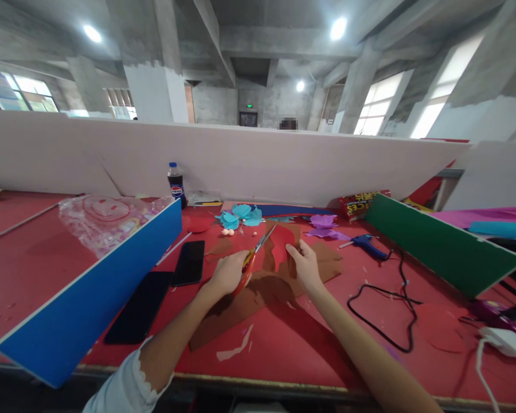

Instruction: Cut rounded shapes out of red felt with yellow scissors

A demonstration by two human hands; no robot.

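My left hand (230,271) is closed around the orange handles of a pair of scissors (258,245). The blades point away and to the right, over a brown sheet (298,229). Thumb and fingers of my right hand (304,264) pinch that sheet at its right side. A bright red rounded patch (282,244) shows between the blades and my right hand; whether it is a separate piece is unclear. Below both hands a larger brown sheet (223,321) lies on the red table (279,350), with cut edges and a pale scrap (235,347) near it.
A blue board (112,287) stands at left beside two dark phone-like slabs (189,263), with a cola bottle (176,184) behind. At right are a blue glue gun (370,245), its black cord (363,327) and a green board (438,246). Turquoise (241,216) and purple paper petals (323,223) lie beyond.
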